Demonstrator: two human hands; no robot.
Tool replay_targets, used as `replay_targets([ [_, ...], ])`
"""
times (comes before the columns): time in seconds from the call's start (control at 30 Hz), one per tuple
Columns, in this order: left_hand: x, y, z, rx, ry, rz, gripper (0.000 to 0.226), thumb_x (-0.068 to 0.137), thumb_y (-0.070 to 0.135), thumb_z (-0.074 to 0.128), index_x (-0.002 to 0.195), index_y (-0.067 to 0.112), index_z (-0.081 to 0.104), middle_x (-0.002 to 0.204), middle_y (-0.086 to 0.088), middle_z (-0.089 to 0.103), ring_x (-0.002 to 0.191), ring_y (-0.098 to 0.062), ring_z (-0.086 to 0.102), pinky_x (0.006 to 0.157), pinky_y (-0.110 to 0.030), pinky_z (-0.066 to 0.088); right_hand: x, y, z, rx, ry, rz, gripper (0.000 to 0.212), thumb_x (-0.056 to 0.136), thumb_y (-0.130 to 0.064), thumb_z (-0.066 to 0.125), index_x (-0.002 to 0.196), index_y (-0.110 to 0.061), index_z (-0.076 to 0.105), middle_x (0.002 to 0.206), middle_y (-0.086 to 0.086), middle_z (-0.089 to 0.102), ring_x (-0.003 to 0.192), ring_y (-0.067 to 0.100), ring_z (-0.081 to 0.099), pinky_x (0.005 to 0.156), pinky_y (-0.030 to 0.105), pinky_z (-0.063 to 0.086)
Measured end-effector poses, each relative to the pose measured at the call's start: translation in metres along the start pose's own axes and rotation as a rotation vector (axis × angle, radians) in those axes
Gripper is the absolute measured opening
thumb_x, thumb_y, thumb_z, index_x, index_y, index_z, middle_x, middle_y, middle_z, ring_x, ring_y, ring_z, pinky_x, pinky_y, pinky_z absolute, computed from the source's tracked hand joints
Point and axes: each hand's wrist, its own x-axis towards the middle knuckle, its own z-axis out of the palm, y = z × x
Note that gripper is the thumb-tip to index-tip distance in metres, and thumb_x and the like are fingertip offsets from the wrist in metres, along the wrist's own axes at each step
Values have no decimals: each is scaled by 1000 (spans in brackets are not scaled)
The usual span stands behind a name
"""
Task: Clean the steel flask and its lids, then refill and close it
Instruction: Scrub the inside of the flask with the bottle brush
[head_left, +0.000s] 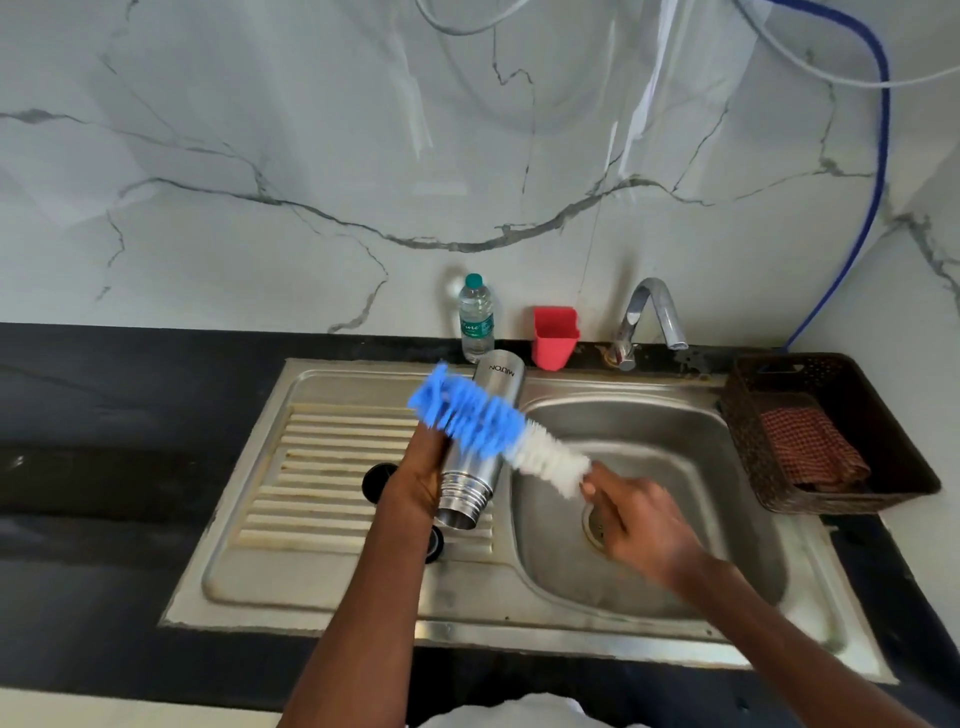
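Scrubbing under way; refill and closing remain.
Left hand (415, 480) fingers grip the open cylindrical steel flask (480, 441); right hand (631, 517) fingers clamp the blue-and-white bristled bottle brush (493, 426) against its outside.

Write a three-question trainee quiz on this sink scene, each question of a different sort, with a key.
1. True or false: the steel flask has its lid on.
2. Which hand holds the bottle brush? A) left hand B) right hand C) neither
3. Fill in: the red cup stands between the water bottle and the ____.

Key:
1. False. Its threaded mouth is open, and it points toward the person.
2. B. The right hand grips the brush at its white end, while the left hand holds the flask over the sink drainboard.
3. Tap.
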Motion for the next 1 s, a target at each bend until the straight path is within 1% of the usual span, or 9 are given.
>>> replay_targets([
  [0.13,-3,5,8,-55,-100,-71,53,100,37,58,118,-11,71,111,-33,66,84,-41,70,79,-46,63,27,23,4,-101,13,290,23,101,-24,49,121,-29,58,78,19,71,73,46,66,59,40,42],
  [0.23,-15,1,-2,-128,-146,-59,62,76,38,86,114,-8,70,100,-28,73,70,-34,74,61,-39,65,13,15,-7,-146,29,43,30,93,-27,43,120,-29,56,66,9,68,58,39,64,48,34,41],
  [0.33,-47,-5,-3,-262,-189,59,62,30,0,104,83,4,72,58,-9,66,39,-17,63,35,-25,51,-16,8,-6,-101,-47,-195,40,81,-19,42,118,-28,55,63,1,65,49,29,58,42,28,42],
  [0.4,-48,-7,-3,-211,-160,89,33,57,12,100,80,10,75,66,-5,71,51,-18,67,48,-26,58,-13,14,-2,-131,-47,-142,44,76,-12,46,116,-29,54,63,3,65,49,32,60,42,28,43],
  [0.57,-7,11,5,-82,-198,-32,66,94,47,71,132,-6,62,107,-27,67,88,-38,65,80,-48,61,28,27,2,-159,16,262,40,84,-1,58,115,-26,56,68,18,68,59,45,63,50,37,39],
  [0.77,-18,-14,-30,-313,-226,-33,62,32,28,111,76,2,77,70,-10,73,47,-16,65,50,-24,57,-6,8,-3,-187,36,-207,48,74,-14,45,118,-26,57,65,1,66,48,31,61,37,30,46],
  [0.83,-16,-22,-35,-435,-109,-23,35,55,14,105,75,-1,80,79,-15,77,53,-26,73,50,-35,62,-7,7,-2,-188,5,-182,53,69,-11,46,117,-28,56,65,0,65,48,30,60,38,30,47],
  [0.93,-6,-6,-14,-310,-174,-4,72,76,37,92,126,-10,70,117,-29,72,91,-39,77,78,-48,66,19,5,-6,-230,11,85,49,72,-5,56,114,-29,54,70,10,69,59,42,64,46,36,45],
  [1.0,5,8,-7,-246,-331,-33,95,80,53,85,145,-9,52,121,-32,65,95,-39,73,83,-45,64,34,4,-8,-204,-23,284,39,86,-6,54,119,-28,57,79,19,70,71,48,64,55,39,39],
])
